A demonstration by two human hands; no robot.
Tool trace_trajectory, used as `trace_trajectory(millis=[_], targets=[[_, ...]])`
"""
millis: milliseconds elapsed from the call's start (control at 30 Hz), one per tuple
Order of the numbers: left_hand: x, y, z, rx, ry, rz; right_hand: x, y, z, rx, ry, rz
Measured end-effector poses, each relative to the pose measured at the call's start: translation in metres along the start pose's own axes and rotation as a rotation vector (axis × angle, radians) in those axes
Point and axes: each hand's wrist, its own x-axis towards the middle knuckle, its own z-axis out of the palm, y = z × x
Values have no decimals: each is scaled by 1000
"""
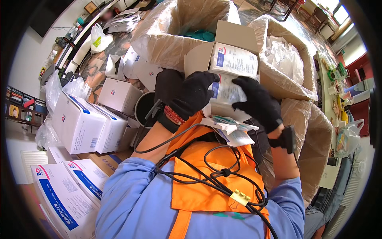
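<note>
An open carton [237,34] stands in front of my lap with its flaps raised, holding white packets with blue print. One white packet [234,59] lies at the far side of it. A nearer white packet [227,89] sits between my hands. My left hand [189,95], in a black glove, is bent in at that packet's left edge, fingertips on it; the palm side is hidden. My right hand [258,101], also black-gloved, hovers at its right side with thumb and fingers spread. Opened wrappers [229,128] with some light-green material lie on my lap.
Plastic-lined cartons stand ahead: one with green items [179,47], another with clear wrappers [283,57]. White boxes [71,123] are stacked on my left, more boxes [65,195] nearer. A dark bin [144,108] stands beside my left arm. Black cables [225,173] hang over my orange apron.
</note>
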Motion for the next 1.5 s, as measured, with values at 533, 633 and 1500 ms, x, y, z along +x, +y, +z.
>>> trace_trajectory(millis=[533,633,1500], targets=[[13,19,-25,-283,11,-54,12,-12,-15,-144,226,8],[21,15,-11,-401,-14,-77,17,-27,-28,-103,272,-24],[8,-34,55,549,73,138,-67,-100,-46,-355,149,-528]])
